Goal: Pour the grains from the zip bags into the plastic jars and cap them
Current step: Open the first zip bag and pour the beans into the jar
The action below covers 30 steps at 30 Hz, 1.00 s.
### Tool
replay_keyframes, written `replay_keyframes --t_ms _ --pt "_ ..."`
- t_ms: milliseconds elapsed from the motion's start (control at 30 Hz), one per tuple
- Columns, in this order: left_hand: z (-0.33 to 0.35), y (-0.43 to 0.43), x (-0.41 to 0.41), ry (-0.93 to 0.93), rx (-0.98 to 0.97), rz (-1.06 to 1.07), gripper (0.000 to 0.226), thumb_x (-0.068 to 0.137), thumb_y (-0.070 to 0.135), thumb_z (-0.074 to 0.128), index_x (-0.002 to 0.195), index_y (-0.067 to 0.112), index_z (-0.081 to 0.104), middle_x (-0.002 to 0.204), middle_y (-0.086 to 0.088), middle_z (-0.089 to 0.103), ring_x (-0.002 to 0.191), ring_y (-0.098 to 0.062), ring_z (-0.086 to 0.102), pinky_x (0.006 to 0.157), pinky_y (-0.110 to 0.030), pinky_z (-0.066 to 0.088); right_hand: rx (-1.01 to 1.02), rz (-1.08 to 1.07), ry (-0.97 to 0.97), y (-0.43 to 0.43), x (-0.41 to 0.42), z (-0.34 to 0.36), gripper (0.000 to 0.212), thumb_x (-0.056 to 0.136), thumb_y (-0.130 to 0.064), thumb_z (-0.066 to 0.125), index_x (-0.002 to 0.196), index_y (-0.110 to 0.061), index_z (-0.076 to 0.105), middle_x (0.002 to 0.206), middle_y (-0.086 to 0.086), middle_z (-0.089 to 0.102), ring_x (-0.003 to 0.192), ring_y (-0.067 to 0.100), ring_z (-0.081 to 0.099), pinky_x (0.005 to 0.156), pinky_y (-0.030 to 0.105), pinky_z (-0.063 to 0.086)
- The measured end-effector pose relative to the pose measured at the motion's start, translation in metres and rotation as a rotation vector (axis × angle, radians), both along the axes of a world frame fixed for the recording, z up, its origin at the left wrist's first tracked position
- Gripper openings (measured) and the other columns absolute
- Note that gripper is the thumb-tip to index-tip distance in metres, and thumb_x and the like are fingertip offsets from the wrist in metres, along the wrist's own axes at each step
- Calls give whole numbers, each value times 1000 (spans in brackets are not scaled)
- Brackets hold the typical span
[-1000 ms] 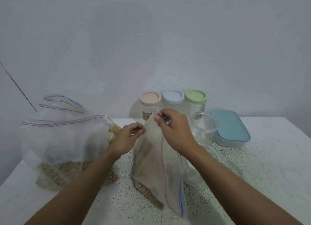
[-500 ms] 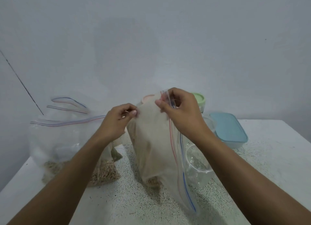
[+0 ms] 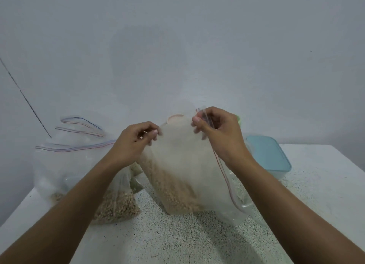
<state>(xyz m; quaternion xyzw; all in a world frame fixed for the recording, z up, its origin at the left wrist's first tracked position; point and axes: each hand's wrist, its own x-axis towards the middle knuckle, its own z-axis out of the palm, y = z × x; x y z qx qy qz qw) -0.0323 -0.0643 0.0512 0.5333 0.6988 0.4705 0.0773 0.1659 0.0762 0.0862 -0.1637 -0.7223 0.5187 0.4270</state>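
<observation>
- We see a plain grey wall (image 3: 177, 46) filling the upper half of the view, with a thin dark line running diagonally across its left side.
- We see a white speckled table (image 3: 177, 242) standing against the wall.
- We find the zip bag (image 3: 183, 161) held up over the middle of the table. Its zip strip runs down the right edge from the right hand. The grains (image 3: 173, 190) are heaped in its lower left part. We cannot tell whether the bottom of the bag touches the table.
- We find the other zip bags (image 3: 75, 165) on the left of the table, upright with their zip strips on top and grain in the bottom. The left forearm crosses in front of them.
- We see a container (image 3: 266, 155) with a light blue top at the right rear, behind the right wrist.
- The left hand (image 3: 132, 143) pinches the upper left corner of the zip bag between thumb and curled fingers.
- The right hand (image 3: 219, 133) pinches the top end of the zip strip between thumb and fingers.
- A pink lid (image 3: 174, 117) shows above the bag between the hands. A sliver of a green lid (image 3: 238, 118) shows just beside the right hand.
</observation>
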Motion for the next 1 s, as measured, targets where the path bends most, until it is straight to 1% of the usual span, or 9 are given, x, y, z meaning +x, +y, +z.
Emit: replay_keyframes --t_ms 200,467,567,633,667,733,833,900,1000 --pt "-2 -4 -4 -35 -17 -49 20 104 14 57 92 23 71 81 3 64 72 -11 59 70 -26 45 -34 16 13 2 0 -4 8 92 -8 73 88 -2 68 79 7 74 67 15 69 57 26 51" --pt "-5 -4 -3 -56 -6 -61 18 105 27 55 94 30 69 86 3 66 83 -20 61 79 -37 46 -69 38 45 3 3 -5 9 92 -7 73 89 0 68 77 5 74 67 15 68 59 28 51" --pt "-7 -8 -4 41 -148 -96 23 106 45 47 111 32 65 103 9 69 98 -8 64 91 -37 48 -88 61 50 2 5 -6 6 92 -6 72 88 -3 69 76 4 74 67 15 67 61 26 52" --pt "-9 -11 -9 40 -257 -96 20 103 49 49 115 39 61 117 22 66 106 8 59 93 -22 49 -115 86 61 1 6 -5 5 91 -4 72 88 -4 69 76 4 74 67 16 67 64 27 54" --pt "-10 -14 -13 86 -315 -80 21 101 52 51 119 42 58 122 29 58 106 14 54 91 -12 45 -126 97 64 2 7 -5 5 92 -4 71 88 -4 69 76 4 74 68 17 67 65 27 55" --pt "-11 -15 -26 298 -336 -55 36 98 57 51 123 32 55 121 21 55 103 13 48 89 -10 40 -137 114 64 2 10 -5 5 92 -4 71 88 -5 69 77 5 74 69 18 66 66 29 56" --pt "-17 -10 -45 455 -329 -27 15 101 31 59 113 22 60 111 6 65 86 5 53 76 -15 40 -145 127 63 2 15 -5 3 92 -4 71 89 -3 69 80 8 74 70 20 66 65 30 56" --pt "-18 -6 -50 470 -363 22 8 103 25 59 108 19 61 104 5 65 77 1 55 72 -16 39 -149 124 65 1 18 -5 3 92 -5 71 90 -4 69 80 8 73 71 19 66 66 29 55" --pt "-15 -3 -47 398 -388 15 8 105 24 54 97 26 55 91 10 65 69 -9 56 71 -30 42 -159 107 73 1 21 -5 5 91 -6 73 88 -8 69 79 7 73 69 19 66 65 30 54"
